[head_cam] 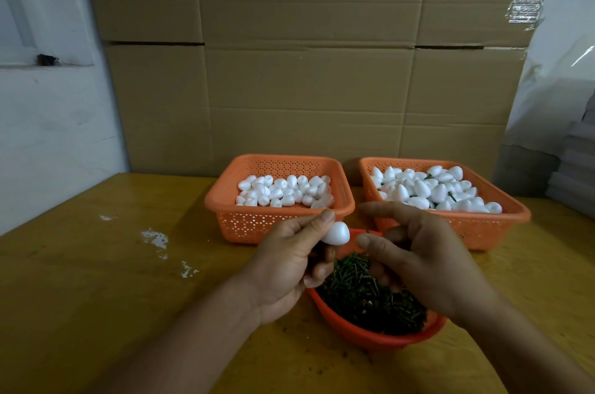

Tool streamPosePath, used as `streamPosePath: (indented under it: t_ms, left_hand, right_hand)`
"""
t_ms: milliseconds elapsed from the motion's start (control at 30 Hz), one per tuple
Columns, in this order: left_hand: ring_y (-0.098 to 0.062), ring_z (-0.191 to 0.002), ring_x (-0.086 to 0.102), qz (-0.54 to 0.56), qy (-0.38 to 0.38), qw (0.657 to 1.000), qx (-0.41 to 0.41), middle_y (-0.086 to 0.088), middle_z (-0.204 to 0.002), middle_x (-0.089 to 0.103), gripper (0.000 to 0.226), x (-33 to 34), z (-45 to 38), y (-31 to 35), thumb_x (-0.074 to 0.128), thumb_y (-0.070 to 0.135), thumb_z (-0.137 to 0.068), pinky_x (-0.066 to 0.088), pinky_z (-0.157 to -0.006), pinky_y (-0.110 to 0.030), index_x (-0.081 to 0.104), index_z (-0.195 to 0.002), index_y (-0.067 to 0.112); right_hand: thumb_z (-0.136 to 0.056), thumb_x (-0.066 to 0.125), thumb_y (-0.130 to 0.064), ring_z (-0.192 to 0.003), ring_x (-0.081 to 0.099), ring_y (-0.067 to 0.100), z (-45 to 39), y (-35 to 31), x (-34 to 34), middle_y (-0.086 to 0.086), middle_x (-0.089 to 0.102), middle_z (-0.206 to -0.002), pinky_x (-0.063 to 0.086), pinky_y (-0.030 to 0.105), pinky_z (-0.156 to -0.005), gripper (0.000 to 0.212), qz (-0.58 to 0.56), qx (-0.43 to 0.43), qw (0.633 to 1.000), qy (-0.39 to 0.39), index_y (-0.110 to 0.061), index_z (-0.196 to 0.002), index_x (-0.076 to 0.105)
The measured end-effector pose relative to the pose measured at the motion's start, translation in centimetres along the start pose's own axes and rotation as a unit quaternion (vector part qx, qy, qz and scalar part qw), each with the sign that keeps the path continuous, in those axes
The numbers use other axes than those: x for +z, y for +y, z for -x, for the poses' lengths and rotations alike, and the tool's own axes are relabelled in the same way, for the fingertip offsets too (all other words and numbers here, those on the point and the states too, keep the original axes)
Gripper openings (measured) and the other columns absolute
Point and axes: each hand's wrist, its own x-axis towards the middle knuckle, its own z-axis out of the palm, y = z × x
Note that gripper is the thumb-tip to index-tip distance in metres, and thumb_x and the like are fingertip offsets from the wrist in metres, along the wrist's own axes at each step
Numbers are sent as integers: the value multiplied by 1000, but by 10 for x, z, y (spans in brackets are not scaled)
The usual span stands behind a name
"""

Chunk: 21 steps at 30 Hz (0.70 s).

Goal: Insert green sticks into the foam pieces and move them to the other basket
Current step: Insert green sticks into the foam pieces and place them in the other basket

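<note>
The foam piece (pixel 433 233) is held by the left hand (pixel 289 268) above the near table edge, just in front of the left basket (pixel 279 197) and over the far rim of the stick bowl (pixel 376 306). Thumb and forefinger pinch its rear half; the rounded nose points right, towards the right hand (pixel 428 261).

The right hand's thumb and forefinger are pressed together on what appears to be a green stick (pixel 367 231); only a small dark tip shows, so the hold is judged, not certain. Stick and foam are near but apart.

Procedure for the step in hand, as judged:
1. Keep the foam steady and turn its insertion end squarely towards the stick.
2. Align the stick with the long axis of the piece.
3. Push straight, without bending. Foam of this kind probably dents easily, so pinch lightly.

The foam piece is white, egg-shaped, matt and smooth.

The left basket holds plain foam pieces. The right basket (pixel 444 203) holds pieces with green stubs showing, so it is probably the destination. White crumbs (pixel 156 239) lie on the wooden table (pixel 96 297) to the left.
</note>
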Motion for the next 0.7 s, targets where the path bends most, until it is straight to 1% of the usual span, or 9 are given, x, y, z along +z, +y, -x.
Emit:
streamPosePath:
  t_ms: [100, 167, 200, 300, 400, 567, 700]
  left_hand:
    - [-9, -44, 42, -1, 0, 1000, 0, -2, -62, 51, 33, -1, 0, 0, 64, 43, -85, 28, -39, -18, 69, -86, 11]
    - [-9, -43, 40, -5, 1, 1000, -1, -2, -62, 50, 39, -1, 0, 0, 63, 44, -86, 27, -38, -18, 67, -92, 5]
    - [-9, -43, 40, -7, 1, 1000, 0, -3, -61, 49, 40, -1, 0, 0, 63, 44, -86, 27, -38, -18, 66, -93, 4]
    - [-9, -42, 38, -8, 1, 1000, 5, -3, -61, 48, 37, -2, 0, 1, 63, 44, -86, 24, -38, -18, 65, -88, 7]
    - [-8, -40, 37, -3, -6, 1000, 6, -3, -59, 47, 34, -2, 0, 1, 61, 42, -89, 24, -37, -18, 66, -85, 8]
    - [-8, -39, 36, 1, -8, 1000, 10, -3, -57, 47, 33, -1, 0, 1, 60, 42, -89, 24, -37, -18, 69, -82, 11]
    - [-8, -38, 36, -2, -3, 1000, 10, -3, -55, 46, 35, 0, 1, 1, 60, 42, -90, 24, -36, -18, 66, -85, 8]
  right_hand:
    - [-68, 78, -29, -44, 59, 19, 1, -8, 0, 14, 66, -55, 49, 24, -41, 34, -87, -1, 996, 33, -7, -91, 64]
    - [-66, 80, -24, -46, 62, 22, 3, -9, -1, 17, 67, -56, 52, 25, -44, 31, -121, -17, 992, 29, 0, -80, 65]
    - [-67, 79, -22, -49, 65, 23, 3, -10, -1, 18, 69, -59, 54, 25, -46, 28, -130, -26, 991, 19, 1, -78, 67]
    - [-72, 75, -15, -64, 73, 26, 3, -9, -1, 18, 74, -71, 60, 28, -58, 20, -144, -40, 989, -13, 1, -83, 71]
    - [-78, 69, -15, -76, 76, 29, 4, -6, 0, 17, 77, -81, 62, 29, -66, 21, -148, -45, 988, -29, -1, -93, 71]
    - [-82, 66, -17, -80, 76, 27, 4, -1, 1, 14, 78, -85, 62, 29, -69, 21, -141, -47, 988, -41, -5, -98, 71]
    - [-84, 66, -19, -81, 76, 25, 3, 2, 1, 12, 78, -85, 62, 30, -70, 20, -123, -52, 990, -43, -8, -100, 70]
